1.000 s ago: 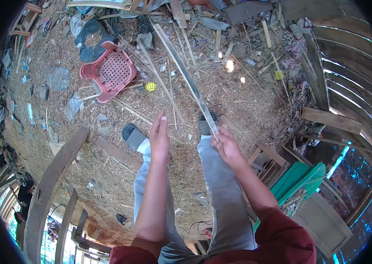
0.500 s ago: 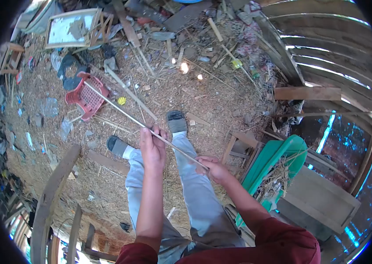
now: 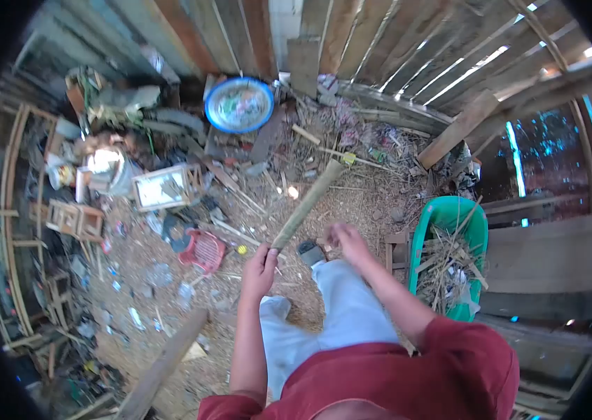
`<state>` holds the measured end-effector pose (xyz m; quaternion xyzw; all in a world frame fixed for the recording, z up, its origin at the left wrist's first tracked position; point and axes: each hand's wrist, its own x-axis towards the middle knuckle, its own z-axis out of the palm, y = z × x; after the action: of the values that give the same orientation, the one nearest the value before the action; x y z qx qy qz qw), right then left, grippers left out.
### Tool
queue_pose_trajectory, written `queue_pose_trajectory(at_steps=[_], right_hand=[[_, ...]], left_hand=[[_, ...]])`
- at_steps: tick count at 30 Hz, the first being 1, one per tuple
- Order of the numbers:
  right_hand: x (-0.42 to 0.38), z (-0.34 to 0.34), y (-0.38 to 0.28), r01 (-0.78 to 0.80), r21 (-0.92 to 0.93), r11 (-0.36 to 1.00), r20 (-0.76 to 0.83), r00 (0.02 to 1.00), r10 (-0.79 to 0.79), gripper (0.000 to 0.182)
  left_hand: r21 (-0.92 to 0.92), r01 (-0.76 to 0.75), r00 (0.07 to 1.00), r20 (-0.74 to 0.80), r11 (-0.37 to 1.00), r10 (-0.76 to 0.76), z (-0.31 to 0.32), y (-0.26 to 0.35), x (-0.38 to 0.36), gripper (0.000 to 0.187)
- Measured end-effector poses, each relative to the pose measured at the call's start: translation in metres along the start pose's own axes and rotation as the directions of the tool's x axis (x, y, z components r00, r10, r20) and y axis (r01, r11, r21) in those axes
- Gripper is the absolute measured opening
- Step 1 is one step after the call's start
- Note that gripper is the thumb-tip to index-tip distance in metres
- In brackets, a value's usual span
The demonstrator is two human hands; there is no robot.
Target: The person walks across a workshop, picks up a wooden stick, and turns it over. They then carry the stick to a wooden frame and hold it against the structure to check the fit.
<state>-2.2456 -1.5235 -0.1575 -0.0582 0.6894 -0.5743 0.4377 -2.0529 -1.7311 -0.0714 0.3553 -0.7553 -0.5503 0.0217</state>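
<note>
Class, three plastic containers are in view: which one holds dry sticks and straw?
The green tub at the right, beside the person's leg; the red basket and blue basin don't.

Left hand [image 3: 259, 269]: arm stretched forward, fingers curled closed in a grip; right hand [image 3: 347, 240]: arm bent at elbow, forearm angled inward, fingers loosely curled, holding nothing.

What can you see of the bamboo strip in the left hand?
The bamboo strip looks pale green-tan, long, straight and flat. It slants up and to the right from the left hand, which grips its lower end. Its far end points toward the wall. The right hand is apart from it.
</note>
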Motion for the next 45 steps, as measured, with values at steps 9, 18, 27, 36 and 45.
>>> queue_pose_trajectory(at_steps=[9, 18, 27, 36, 45], right_hand=[[-0.102, -0.061, -0.232, 0.618, 0.335, 0.711, -0.443, 0.770, -0.460, 0.045], [-0.192, -0.004, -0.227, 0.619, 0.228, 0.752, -0.499, 0.737, -0.456, 0.018], [-0.260, 0.122, -0.199, 0.595, 0.312, 0.740, -0.598, 0.729, -0.334, 0.015], [-0.307, 0.227, -0.205, 0.627, 0.268, 0.731, -0.746, 0.616, -0.254, 0.015], [-0.360, 0.244, -0.209, 0.635, 0.090, 0.768, -0.808, 0.497, -0.316, 0.013]], left_hand=[[0.093, -0.264, 0.957, 0.153, 0.960, 0.248, -0.035, 0.162, -0.049, 0.027], [0.089, -0.343, 0.887, 0.360, 0.935, 0.291, -0.089, 0.153, -0.073, 0.027], [0.198, -0.420, 0.787, 0.566, 0.886, 0.246, -0.188, 0.112, -0.056, 0.027], [-0.134, -0.773, 0.425, 0.617, 0.620, 0.663, -0.196, 0.148, -0.069, 0.037], [-0.295, -0.667, 0.322, 0.714, 0.684, 0.622, -0.177, 0.155, -0.089, 0.034]])
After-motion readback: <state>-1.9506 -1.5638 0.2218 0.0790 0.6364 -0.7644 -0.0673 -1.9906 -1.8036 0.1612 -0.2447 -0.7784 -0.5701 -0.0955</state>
